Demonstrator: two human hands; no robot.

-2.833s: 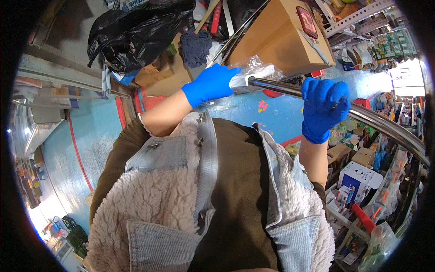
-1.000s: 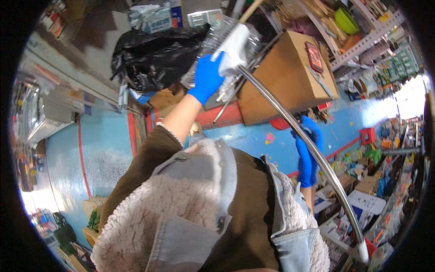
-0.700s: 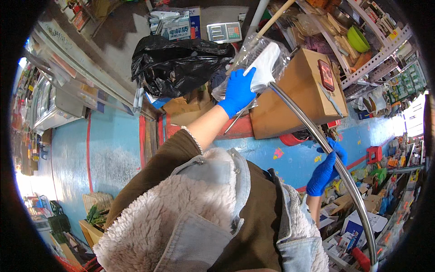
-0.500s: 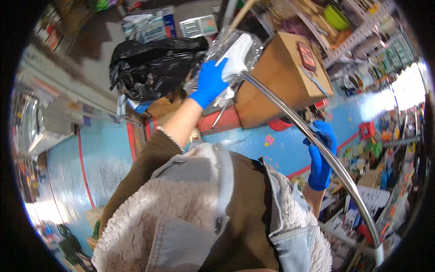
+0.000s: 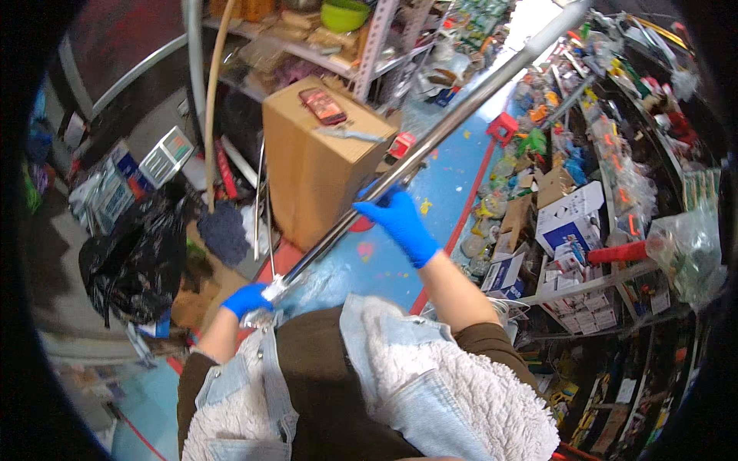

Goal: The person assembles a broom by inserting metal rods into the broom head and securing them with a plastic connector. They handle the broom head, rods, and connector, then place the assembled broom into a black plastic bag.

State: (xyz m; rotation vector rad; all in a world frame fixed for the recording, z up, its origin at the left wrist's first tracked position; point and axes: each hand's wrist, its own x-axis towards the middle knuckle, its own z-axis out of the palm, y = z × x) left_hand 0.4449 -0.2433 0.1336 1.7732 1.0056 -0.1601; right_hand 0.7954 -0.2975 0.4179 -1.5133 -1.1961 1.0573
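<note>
A long shiny metal tube [image 5: 457, 117] slants from near my waist up to the upper right, tilted, with a whitish far end [image 5: 555, 34]. My right hand [image 5: 403, 229], in a blue glove, is closed round the middle of it, thumb on the near side and fingers partly hidden behind. My left hand [image 5: 247, 300], also blue-gloved, is closed at the near end, on a white end piece [image 5: 273, 289] with shiny clear wrap about it. Much of that piece is hidden by the hand.
Beyond the tube stands a cardboard box [image 5: 307, 169] with a phone [image 5: 323, 106] and a knife [image 5: 350, 134] on it. A black plastic bag [image 5: 134, 261] lies at the left. Shelves of goods [image 5: 573, 292] line the right; a wooden stick [image 5: 213, 115] leans at the back.
The tube has swung from the lower right to the upper right. My right hand, loose beside it before, has closed on it. My left hand has drawn in toward my body; the view has turned right.
</note>
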